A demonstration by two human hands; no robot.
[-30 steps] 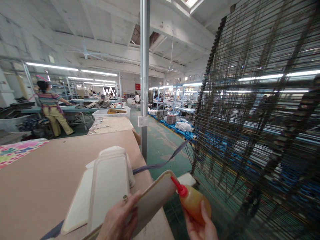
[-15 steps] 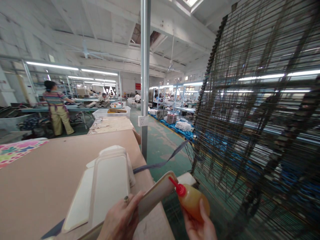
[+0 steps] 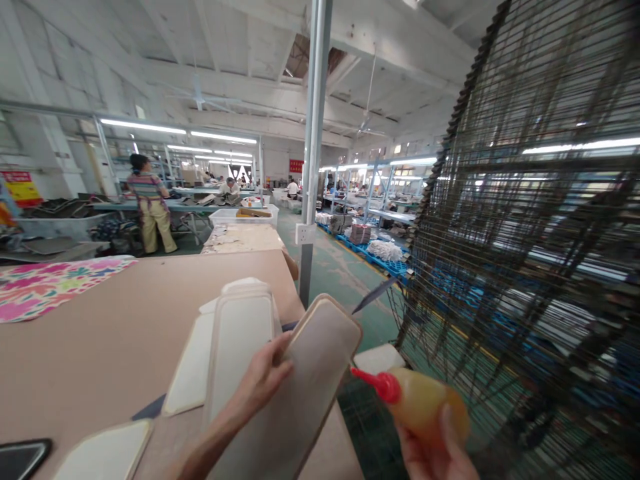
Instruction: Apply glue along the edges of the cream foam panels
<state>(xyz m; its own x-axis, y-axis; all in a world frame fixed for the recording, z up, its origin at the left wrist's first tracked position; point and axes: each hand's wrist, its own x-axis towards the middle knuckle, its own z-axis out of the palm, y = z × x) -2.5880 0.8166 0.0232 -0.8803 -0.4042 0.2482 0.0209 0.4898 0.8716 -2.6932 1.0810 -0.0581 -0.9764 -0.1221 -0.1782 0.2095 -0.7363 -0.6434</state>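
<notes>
My left hand (image 3: pixel 267 373) grips the left edge of a long pale panel (image 3: pixel 320 360) with rounded corners and a yellowish border, tilted up over the table edge. In my right hand (image 3: pixel 435 447) is a squeeze bottle (image 3: pixel 425 403) of amber liquid, lying on its side. Its thin red nozzle (image 3: pixel 367 377) points at the panel's right edge; whether the tip touches cannot be made out. Left of the held panel, a stack of similar white panels (image 3: pixel 243 320) lies on the brown tabletop (image 3: pixel 115 360).
A wire-mesh rack (image 3: pixel 500 233) rises at the right. Behind the table's corner stands a metal post (image 3: pixel 313 133) with a socket box. Floral cloth (image 3: pixel 65 280) lies at the left. A co-worker (image 3: pixel 150 203) stands at a far table. Another white panel (image 3: pixel 380 359) sits beyond the nozzle.
The held panel has turned to show its broad face and has come up. The bottle has moved right, its nozzle shifting from the panel's end to its right edge. The view has swung left.
</notes>
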